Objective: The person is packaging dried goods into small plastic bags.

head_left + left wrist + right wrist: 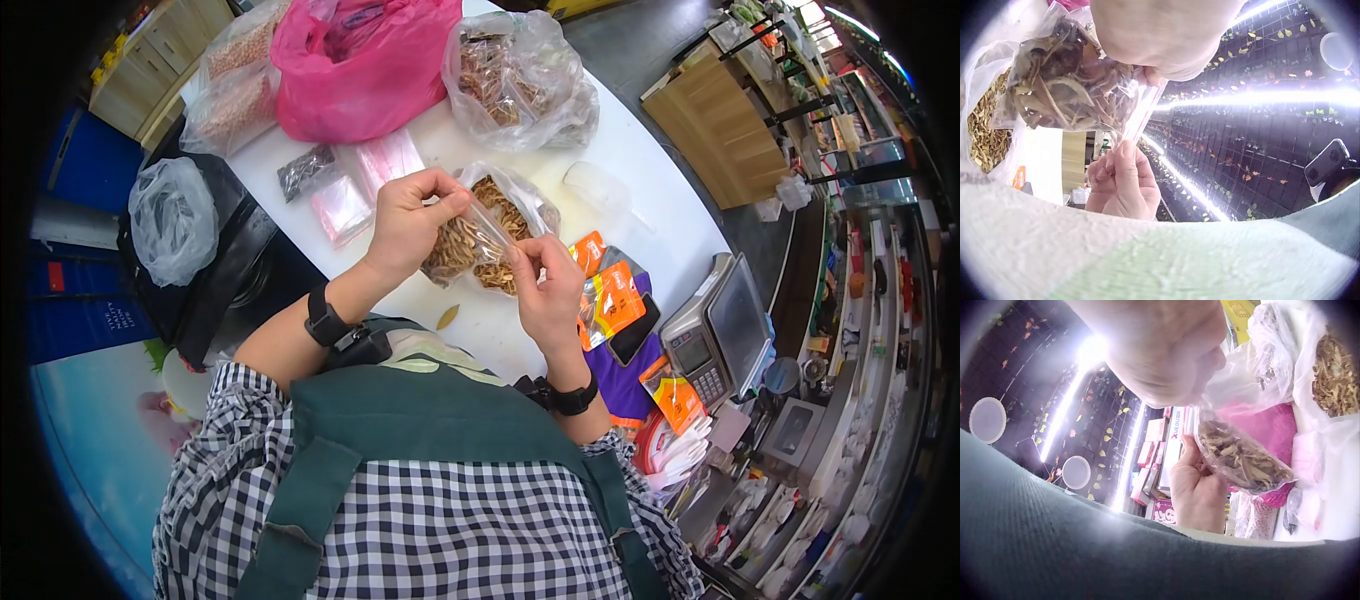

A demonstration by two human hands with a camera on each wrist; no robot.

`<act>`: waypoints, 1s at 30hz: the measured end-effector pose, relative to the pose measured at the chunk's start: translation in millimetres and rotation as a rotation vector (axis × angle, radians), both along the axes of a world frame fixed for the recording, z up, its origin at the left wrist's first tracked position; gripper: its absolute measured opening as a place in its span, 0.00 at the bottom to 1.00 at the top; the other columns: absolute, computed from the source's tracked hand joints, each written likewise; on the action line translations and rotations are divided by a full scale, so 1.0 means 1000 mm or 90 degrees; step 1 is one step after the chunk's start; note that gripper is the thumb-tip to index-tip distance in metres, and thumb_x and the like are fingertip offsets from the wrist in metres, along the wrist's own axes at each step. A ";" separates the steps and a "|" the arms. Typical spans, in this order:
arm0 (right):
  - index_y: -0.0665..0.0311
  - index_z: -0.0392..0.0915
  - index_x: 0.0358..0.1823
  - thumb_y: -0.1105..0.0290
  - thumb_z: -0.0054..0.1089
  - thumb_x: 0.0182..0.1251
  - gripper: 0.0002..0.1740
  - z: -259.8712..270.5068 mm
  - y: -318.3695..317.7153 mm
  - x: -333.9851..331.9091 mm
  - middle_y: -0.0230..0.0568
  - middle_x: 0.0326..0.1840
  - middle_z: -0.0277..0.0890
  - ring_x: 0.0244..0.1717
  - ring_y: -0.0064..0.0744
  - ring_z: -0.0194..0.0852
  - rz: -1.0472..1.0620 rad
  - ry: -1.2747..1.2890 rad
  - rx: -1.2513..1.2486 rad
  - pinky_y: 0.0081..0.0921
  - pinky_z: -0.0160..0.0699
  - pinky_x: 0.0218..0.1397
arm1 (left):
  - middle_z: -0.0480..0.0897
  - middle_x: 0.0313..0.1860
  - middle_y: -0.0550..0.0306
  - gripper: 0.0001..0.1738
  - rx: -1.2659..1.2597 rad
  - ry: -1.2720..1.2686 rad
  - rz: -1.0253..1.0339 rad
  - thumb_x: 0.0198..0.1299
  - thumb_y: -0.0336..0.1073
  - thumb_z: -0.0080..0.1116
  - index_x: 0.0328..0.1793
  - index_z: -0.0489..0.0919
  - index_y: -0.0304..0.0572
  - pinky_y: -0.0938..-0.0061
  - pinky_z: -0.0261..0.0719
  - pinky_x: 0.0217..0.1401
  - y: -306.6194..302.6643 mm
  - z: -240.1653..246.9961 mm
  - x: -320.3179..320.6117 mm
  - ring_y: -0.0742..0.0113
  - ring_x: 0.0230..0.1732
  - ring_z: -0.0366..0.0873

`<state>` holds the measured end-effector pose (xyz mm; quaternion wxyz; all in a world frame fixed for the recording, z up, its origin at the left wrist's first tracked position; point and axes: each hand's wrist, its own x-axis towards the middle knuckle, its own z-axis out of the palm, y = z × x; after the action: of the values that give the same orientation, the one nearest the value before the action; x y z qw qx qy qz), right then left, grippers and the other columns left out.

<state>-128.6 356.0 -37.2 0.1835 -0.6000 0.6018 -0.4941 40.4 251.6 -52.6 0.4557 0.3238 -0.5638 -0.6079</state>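
White counter (650, 190) carried a pink bag (360, 60) at 11 o'clock and orange packets (615, 295) at 3. Above it, fingers of our left hand (405, 225) and right hand (545, 290) pinched a small pouch (462, 245) of dried strips (1066, 87).

white table (650, 190) under the fingers (437, 188).
beyond the fingers, at the far edge: pink plastic bag (360, 60); to its left a clear bag of pale kernels (235, 85); to its right a clear bag of brown dried pieces (515, 80).
just behind the fingers: open bag of tan dried strips (515, 205), lying on the table.
left of the fingers: stack of empty zip pouches (365, 175), with a small pouch of dark seeds (305, 170) just beside it.
right of the fingers: orange packets (612, 290) on a purple cloth (625, 385); further right a weighing scale (715, 335).
nearer the body than the fingers: one loose dried piece (449, 316) on the table.
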 end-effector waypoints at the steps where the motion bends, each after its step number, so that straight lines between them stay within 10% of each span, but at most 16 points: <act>1: 0.68 0.78 0.33 0.78 0.62 0.64 0.03 0.000 0.001 0.000 0.38 0.25 0.69 0.23 0.27 0.67 0.000 -0.001 0.001 0.24 0.65 0.26 | 0.83 0.31 0.59 0.03 0.001 -0.001 0.000 0.65 0.26 0.59 0.36 0.79 0.35 0.81 0.76 0.40 0.000 0.000 0.000 0.77 0.34 0.78; 13: 0.68 0.78 0.35 0.75 0.63 0.64 0.04 0.006 -0.012 -0.010 0.38 0.32 0.75 0.29 0.30 0.71 -0.044 -0.143 -0.060 0.26 0.70 0.34 | 0.82 0.29 0.64 0.05 -0.047 -0.057 0.061 0.63 0.29 0.62 0.36 0.82 0.34 0.82 0.74 0.37 -0.015 0.013 0.016 0.81 0.33 0.76; 15: 0.67 0.78 0.35 0.73 0.64 0.62 0.05 0.020 -0.028 0.004 0.39 0.32 0.76 0.33 0.35 0.73 -0.028 0.058 -0.122 0.31 0.72 0.40 | 0.82 0.29 0.63 0.05 -0.052 -0.066 0.040 0.62 0.29 0.63 0.37 0.83 0.33 0.82 0.75 0.35 -0.008 0.009 0.009 0.81 0.33 0.76; 30: 0.66 0.74 0.30 0.73 0.62 0.65 0.07 -0.010 -0.033 0.016 0.42 0.26 0.68 0.29 0.43 0.66 0.017 0.113 -0.067 0.36 0.63 0.34 | 0.83 0.27 0.62 0.03 -0.009 -0.057 0.033 0.59 0.27 0.63 0.34 0.83 0.33 0.81 0.74 0.35 -0.004 -0.004 0.004 0.79 0.30 0.76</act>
<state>-112.8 323.2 -47.4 0.1042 -0.6582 0.5811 -0.4672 44.3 247.1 -56.9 0.4478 0.3619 -0.5793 -0.5770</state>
